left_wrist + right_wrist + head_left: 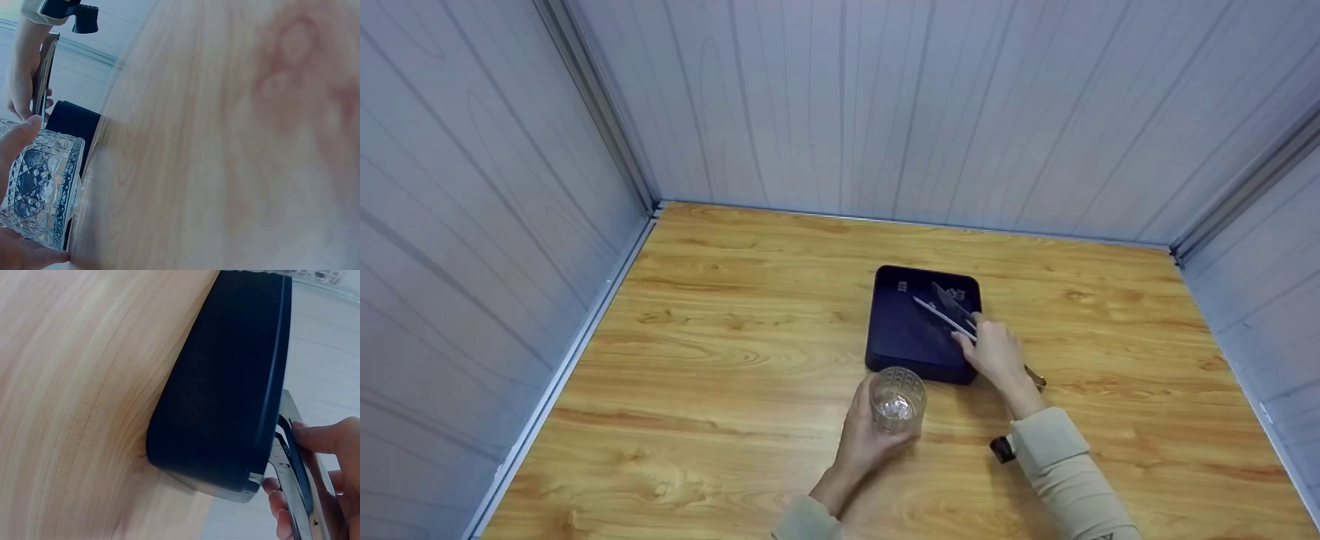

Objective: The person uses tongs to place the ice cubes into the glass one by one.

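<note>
My left hand (871, 431) grips a clear cut-glass tumbler (898, 397), just in front of a dark rectangular tray (911, 330). The left wrist view shows the patterned side of the tumbler (42, 185), with the thumb over it and fingers below. Metal tongs (945, 319) are held in my right hand (996, 352) over the tray's right side, their two arms spread apart. Small clear pieces (955, 294) lie near the tray's far edge. In the right wrist view, the tongs (295, 489) reach over the rim of the tray (219, 377); their tips are hidden.
The tray stands on a wood-grain table (720, 337). Pale panelled walls (840, 112) enclose the table at the back, left and right. A small black device (1002, 449) is on the right wrist, by the sleeve cuff.
</note>
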Motion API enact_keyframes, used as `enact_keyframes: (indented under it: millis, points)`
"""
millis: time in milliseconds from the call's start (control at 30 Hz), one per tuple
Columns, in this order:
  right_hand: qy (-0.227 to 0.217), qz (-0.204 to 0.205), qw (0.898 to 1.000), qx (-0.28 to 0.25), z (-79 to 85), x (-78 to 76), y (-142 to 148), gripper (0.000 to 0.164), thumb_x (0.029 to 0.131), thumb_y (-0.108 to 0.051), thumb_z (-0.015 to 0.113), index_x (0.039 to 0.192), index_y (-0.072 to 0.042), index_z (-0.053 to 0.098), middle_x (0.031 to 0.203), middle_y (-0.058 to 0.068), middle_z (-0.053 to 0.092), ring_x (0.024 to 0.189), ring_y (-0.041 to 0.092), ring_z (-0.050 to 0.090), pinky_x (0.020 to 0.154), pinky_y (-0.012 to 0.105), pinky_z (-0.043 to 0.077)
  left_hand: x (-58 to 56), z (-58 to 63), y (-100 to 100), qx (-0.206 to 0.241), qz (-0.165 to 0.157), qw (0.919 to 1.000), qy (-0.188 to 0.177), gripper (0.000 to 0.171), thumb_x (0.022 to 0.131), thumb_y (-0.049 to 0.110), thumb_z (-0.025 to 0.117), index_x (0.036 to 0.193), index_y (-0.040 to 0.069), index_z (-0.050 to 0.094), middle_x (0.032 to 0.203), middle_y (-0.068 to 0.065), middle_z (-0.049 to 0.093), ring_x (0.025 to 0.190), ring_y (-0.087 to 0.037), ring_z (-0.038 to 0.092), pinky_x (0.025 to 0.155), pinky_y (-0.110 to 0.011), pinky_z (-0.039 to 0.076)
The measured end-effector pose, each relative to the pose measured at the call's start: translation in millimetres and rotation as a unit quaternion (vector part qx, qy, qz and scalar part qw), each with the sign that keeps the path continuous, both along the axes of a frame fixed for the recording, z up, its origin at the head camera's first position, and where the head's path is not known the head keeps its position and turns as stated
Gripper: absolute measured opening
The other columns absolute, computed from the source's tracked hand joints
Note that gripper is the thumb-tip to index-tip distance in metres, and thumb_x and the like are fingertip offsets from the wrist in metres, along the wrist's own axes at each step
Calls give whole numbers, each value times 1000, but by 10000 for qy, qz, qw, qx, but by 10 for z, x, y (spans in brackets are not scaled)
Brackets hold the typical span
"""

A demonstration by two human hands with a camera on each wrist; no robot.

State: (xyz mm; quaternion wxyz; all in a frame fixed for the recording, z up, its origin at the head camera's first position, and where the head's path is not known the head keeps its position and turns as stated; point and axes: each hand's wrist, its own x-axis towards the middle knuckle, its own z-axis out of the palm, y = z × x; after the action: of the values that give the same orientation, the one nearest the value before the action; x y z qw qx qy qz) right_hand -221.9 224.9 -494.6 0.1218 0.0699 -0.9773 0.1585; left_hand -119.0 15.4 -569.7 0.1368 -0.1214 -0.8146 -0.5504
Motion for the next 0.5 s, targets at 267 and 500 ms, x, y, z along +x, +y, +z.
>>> enact_keyframes:
  millis: [267, 500]
  points:
    - [-115, -45, 9998, 138, -61, -95, -15, 42, 79, -31, 64, 102, 4, 59, 81, 27, 61, 68, 43, 57, 52, 52, 47, -5, -2, -1, 74, -88, 9999, -4, 98, 55, 26, 83, 131, -4, 27, 125, -12, 43, 115, -27, 42, 96, -40, 37]
    - [-25, 0, 9998, 196, -72, -151, -46, 42, 79, -28, 65, 99, 8, 59, 78, 28, 60, 67, 43, 57, 55, 52, 47, -7, -10, 2, 53, -44, 9999, 139, 99, 55, 26, 83, 131, -4, 27, 125, -12, 43, 114, -28, 43, 95, -41, 38]
